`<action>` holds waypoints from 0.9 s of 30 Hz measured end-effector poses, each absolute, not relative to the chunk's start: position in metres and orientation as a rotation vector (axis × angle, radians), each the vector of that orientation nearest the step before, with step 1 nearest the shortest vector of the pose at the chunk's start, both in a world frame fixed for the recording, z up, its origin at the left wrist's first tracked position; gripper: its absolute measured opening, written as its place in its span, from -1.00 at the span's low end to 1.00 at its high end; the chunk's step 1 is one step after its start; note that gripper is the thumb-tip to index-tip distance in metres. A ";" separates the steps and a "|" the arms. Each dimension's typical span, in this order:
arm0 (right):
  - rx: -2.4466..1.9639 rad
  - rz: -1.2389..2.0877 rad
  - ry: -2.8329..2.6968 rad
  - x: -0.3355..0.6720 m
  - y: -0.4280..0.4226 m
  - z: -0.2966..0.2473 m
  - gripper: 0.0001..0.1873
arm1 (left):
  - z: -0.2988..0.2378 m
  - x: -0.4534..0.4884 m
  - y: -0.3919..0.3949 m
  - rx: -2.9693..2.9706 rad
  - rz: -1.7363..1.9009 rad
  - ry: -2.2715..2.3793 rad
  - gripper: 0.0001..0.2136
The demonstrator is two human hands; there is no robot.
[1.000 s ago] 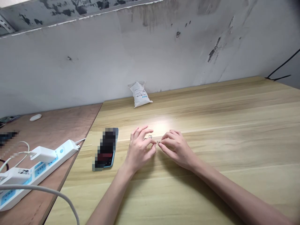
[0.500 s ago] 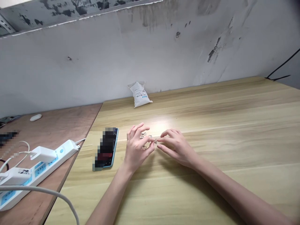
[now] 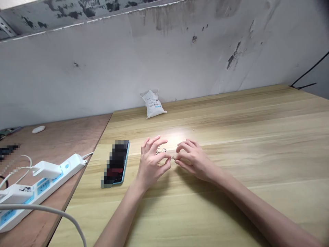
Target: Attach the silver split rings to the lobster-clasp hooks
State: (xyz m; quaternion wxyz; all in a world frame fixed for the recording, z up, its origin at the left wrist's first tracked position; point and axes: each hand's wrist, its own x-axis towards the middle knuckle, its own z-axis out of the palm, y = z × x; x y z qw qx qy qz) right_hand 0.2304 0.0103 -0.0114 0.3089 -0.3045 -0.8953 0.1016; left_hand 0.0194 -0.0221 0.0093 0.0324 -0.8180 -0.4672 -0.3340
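Between both hands is a small shiny metal ring piece (image 3: 173, 158), too small to make out its exact kind. My left hand (image 3: 151, 164) pinches its left end with thumb and index finger, the other fingers raised and curved. My right hand (image 3: 195, 160) has its thumb and index finger closed on the right end, just above the table. Several similar metal rings (image 3: 164, 150) lie on the wood behind my left fingers, partly hidden by them.
A phone (image 3: 118, 163) lies left of my left hand, its screen partly blurred out. Farther back, a white labelled packet (image 3: 155, 106) leans near the wall. On the brown board at left are a white power strip (image 3: 73, 164) with chargers, a cable (image 3: 51, 208) and a small white case (image 3: 38, 129).
My right thumb and index finger have closed on the metal piece, which has tilted from upright to nearly level. My left hand has shifted slightly right, covering more of the loose rings.
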 end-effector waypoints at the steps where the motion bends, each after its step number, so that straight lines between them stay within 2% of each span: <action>1: -0.820 0.179 -2.352 0.231 0.011 -0.011 -0.85 | 0.008 0.019 -0.022 -2.543 -0.988 -1.480 -0.89; 6: -0.730 -0.078 -2.239 0.226 0.007 -0.007 -0.87 | 0.003 0.019 -0.020 -2.619 -0.854 -1.659 -0.90; 12: -0.512 -0.155 -2.298 0.210 -0.009 -0.009 -0.82 | 0.002 0.014 -0.020 -2.740 -0.693 -1.602 -0.96; 19: -0.836 -0.049 -2.374 0.234 0.016 -0.006 -0.71 | 0.004 0.002 -0.015 -2.807 -0.620 -1.498 -0.90; 24: -1.050 -0.016 -2.339 0.250 0.035 -0.017 -0.77 | 0.004 -0.004 -0.012 -2.766 -0.677 -1.571 -0.92; 27: -1.094 -0.016 -2.410 0.249 0.037 -0.021 -0.78 | -0.001 -0.003 -0.007 -2.615 -0.688 -1.648 -0.86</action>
